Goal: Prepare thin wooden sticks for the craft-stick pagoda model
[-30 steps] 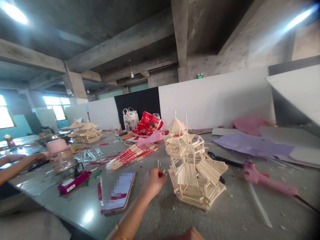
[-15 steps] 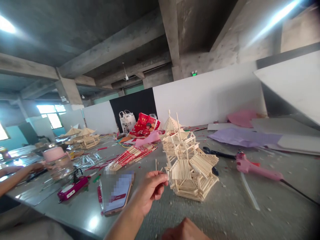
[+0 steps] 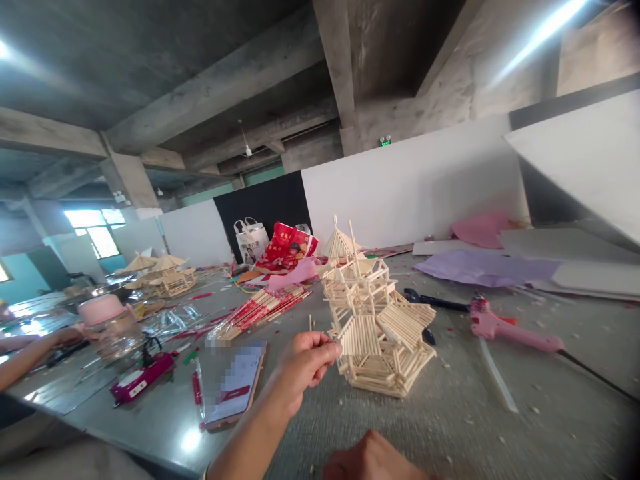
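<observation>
One thin wooden stick [image 3: 311, 323], pinched between thumb and fingers [image 3: 320, 347] of the left hand [image 3: 300, 367]; long axis near upright, free end pointing up above the fingertips. Stick pagoda model [image 3: 377, 320] stands on the counter [image 3: 475, 413] just right of the fingers. Phone [image 3: 233, 387] lies left of them. Right hand [image 3: 373, 460] low at frame edge; grip not discernible.
</observation>
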